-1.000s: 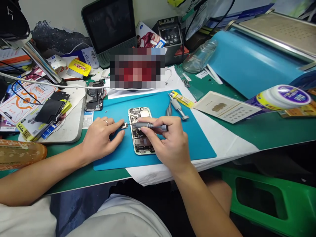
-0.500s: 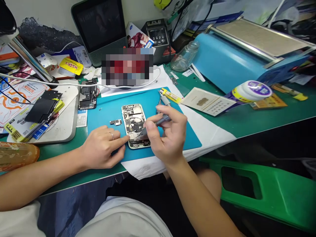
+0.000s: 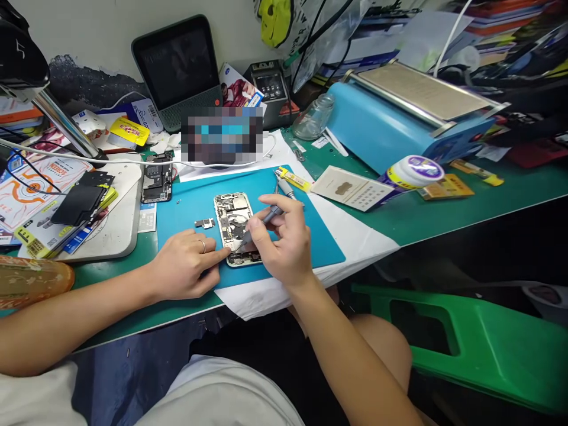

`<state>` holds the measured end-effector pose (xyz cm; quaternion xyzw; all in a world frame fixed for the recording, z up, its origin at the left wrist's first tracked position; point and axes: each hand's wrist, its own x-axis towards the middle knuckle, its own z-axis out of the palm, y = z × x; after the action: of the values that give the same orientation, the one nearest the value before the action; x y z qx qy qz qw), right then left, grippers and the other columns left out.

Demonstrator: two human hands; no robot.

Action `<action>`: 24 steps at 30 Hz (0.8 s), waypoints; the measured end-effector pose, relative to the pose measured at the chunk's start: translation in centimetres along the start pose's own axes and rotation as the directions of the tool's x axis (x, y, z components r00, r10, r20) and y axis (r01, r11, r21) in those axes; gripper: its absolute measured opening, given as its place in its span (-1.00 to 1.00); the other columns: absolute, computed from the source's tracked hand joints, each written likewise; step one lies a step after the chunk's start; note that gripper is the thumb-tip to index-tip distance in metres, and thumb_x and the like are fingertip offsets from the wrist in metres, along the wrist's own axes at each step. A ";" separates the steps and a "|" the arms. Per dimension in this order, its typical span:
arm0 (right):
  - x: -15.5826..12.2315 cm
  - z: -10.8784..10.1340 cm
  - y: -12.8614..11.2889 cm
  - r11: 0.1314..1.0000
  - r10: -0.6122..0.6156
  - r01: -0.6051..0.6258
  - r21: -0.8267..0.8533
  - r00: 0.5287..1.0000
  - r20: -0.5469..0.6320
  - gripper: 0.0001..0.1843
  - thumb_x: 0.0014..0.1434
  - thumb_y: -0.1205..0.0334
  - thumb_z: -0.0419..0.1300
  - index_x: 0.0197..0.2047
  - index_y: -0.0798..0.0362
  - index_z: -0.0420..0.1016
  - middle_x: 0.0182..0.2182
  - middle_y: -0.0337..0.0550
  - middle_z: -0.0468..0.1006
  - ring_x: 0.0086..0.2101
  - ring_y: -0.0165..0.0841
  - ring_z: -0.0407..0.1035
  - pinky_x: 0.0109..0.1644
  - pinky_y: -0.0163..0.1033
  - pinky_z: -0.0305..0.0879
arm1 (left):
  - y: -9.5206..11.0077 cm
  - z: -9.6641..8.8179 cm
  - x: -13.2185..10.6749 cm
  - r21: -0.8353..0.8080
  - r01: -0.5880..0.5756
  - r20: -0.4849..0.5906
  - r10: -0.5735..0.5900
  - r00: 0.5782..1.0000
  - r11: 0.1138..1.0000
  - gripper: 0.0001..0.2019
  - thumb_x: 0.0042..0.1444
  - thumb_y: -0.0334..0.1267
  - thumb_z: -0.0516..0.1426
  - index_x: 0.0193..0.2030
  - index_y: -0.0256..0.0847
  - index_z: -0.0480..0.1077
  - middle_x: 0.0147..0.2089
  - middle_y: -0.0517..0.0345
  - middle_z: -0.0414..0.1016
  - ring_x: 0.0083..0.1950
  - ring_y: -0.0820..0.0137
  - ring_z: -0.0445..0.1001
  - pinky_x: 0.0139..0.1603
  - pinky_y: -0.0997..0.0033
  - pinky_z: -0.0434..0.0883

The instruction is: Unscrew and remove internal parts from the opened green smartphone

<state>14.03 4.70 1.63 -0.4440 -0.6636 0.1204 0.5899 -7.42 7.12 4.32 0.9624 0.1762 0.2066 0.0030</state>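
Observation:
An opened smartphone [image 3: 239,204] lies on the blue mat [image 3: 186,195], its inner parts bare. My left hand [image 3: 189,263] rests beside it, index fingertip on the phone's lower left edge, thumb apart and the other fingers bent. Between the thumb and fingers of my right hand [image 3: 284,242] is a grey pen-shaped tool [image 3: 271,214]. Its tip points down at the lower part of the phone; contact is hard to make out. A small loose phone part [image 3: 205,223] lies left of the phone. My right hand hides the phone's lower right side.
Another opened phone [image 3: 157,177] lies at the mat's upper left. Behind my right hand is a silver tool [image 3: 286,187] near a yellow strip [image 3: 293,178]. A card [image 3: 350,188], a white tub [image 3: 415,171] and a blue machine [image 3: 377,124] stand to the right.
The view has shifted, so the bench items appear further left. My left fingertip stays on the phone's edge, and my right hand still holds the grey tool over its lower part.

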 end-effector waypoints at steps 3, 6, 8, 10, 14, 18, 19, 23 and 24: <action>0.0 0.0 0.2 1.000 0.008 -0.008 0.027 1.000 0.001 -0.69 0.40 0.33 0.16 0.17 -0.07 0.31 -0.33 -0.29 0.55 -0.40 -0.36 0.55 -0.38 -0.27 0.54 | 0.0 0.0 0.0 -0.008 0.006 -0.022 -0.006 1.000 1.000 -0.69 0.32 -0.39 0.02 -0.03 -0.29 0.61 -0.45 0.18 0.46 -0.46 0.37 0.40 -0.40 0.26 0.26; -0.1 0.0 0.3 0.999 0.007 -0.006 0.033 1.000 -0.004 -0.70 0.39 0.34 0.15 0.15 -0.07 0.32 -0.37 -0.32 0.52 -0.43 -0.36 0.53 -0.42 -0.28 0.49 | 0.0 0.0 0.1 -0.010 0.010 -0.040 -0.011 0.999 1.000 -0.69 0.33 -0.38 0.02 -0.04 -0.27 0.60 -0.45 0.19 0.47 -0.48 0.39 0.37 -0.41 0.27 0.24; 0.0 0.0 0.3 1.000 0.008 -0.008 0.027 1.000 -0.009 -0.72 0.39 0.35 0.15 0.13 -0.07 0.33 -0.38 -0.33 0.51 -0.44 -0.37 0.52 -0.43 -0.28 0.48 | 0.0 0.0 0.1 -0.014 0.002 -0.043 -0.002 0.999 1.000 -0.69 0.32 -0.38 0.02 -0.04 -0.26 0.60 -0.45 0.19 0.47 -0.48 0.39 0.37 -0.41 0.27 0.24; 0.0 0.0 0.2 1.000 0.014 -0.014 0.023 1.000 -0.004 -0.72 0.39 0.35 0.15 0.13 -0.06 0.33 -0.38 -0.33 0.52 -0.45 -0.38 0.51 -0.42 -0.29 0.48 | 0.0 0.0 0.1 -0.019 -0.013 -0.041 0.012 0.999 1.000 -0.69 0.32 -0.39 0.02 -0.05 -0.27 0.60 -0.45 0.18 0.47 -0.47 0.38 0.38 -0.40 0.27 0.24; 0.2 -0.1 -0.1 0.999 0.039 -0.039 0.009 0.999 0.010 -0.73 0.39 0.33 0.16 0.13 -0.06 0.33 -0.34 -0.30 0.56 -0.44 -0.39 0.52 -0.40 -0.29 0.51 | -0.1 0.0 0.2 -0.030 -0.023 -0.034 0.022 0.999 0.999 -0.69 0.32 -0.39 0.01 -0.07 -0.26 0.60 -0.46 0.19 0.45 -0.46 0.39 0.39 -0.40 0.29 0.24; 0.2 -0.2 -0.2 0.997 0.077 -0.077 -0.005 0.997 0.007 -0.74 0.40 0.31 0.15 0.12 -0.06 0.32 -0.35 -0.30 0.55 -0.44 -0.38 0.51 -0.42 -0.27 0.52 | -0.2 0.0 0.2 -0.042 -0.018 -0.033 0.017 0.999 0.999 -0.68 0.33 -0.40 0.01 -0.06 -0.26 0.60 -0.47 0.20 0.43 -0.48 0.40 0.36 -0.42 0.30 0.22; 0.2 -0.2 -0.2 0.996 0.085 -0.085 -0.005 0.996 0.006 -0.74 0.40 0.31 0.15 0.12 -0.07 0.31 -0.36 -0.31 0.54 -0.46 -0.38 0.50 -0.42 -0.27 0.52 | -0.2 0.0 0.2 -0.045 -0.017 -0.032 0.015 0.999 0.999 -0.69 0.33 -0.40 0.01 -0.06 -0.26 0.60 -0.47 0.20 0.43 -0.49 0.40 0.36 -0.42 0.29 0.21; 0.2 -0.2 -0.2 0.995 0.101 -0.101 0.007 0.995 0.014 -0.74 0.40 0.31 0.15 0.12 -0.08 0.31 -0.37 -0.32 0.54 -0.45 -0.38 0.50 -0.41 -0.26 0.53 | -0.2 0.0 0.3 -0.047 -0.018 -0.036 0.016 0.999 0.999 -0.69 0.33 -0.40 0.01 -0.07 -0.25 0.61 -0.47 0.20 0.45 -0.48 0.40 0.36 -0.42 0.29 0.20; 0.2 -0.2 -0.2 0.995 0.100 -0.101 0.011 0.995 0.018 -0.74 0.40 0.31 0.15 0.12 -0.08 0.31 -0.37 -0.32 0.55 -0.45 -0.38 0.51 -0.41 -0.26 0.54 | -0.2 0.0 0.4 -0.047 -0.022 -0.040 0.020 0.999 0.999 -0.69 0.33 -0.40 0.01 -0.08 -0.25 0.61 -0.47 0.20 0.45 -0.48 0.40 0.36 -0.41 0.29 0.21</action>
<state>14.18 4.65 1.93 -0.4721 -0.6449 0.1580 0.5799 -7.15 7.39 4.42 0.9596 0.1613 0.2298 0.0202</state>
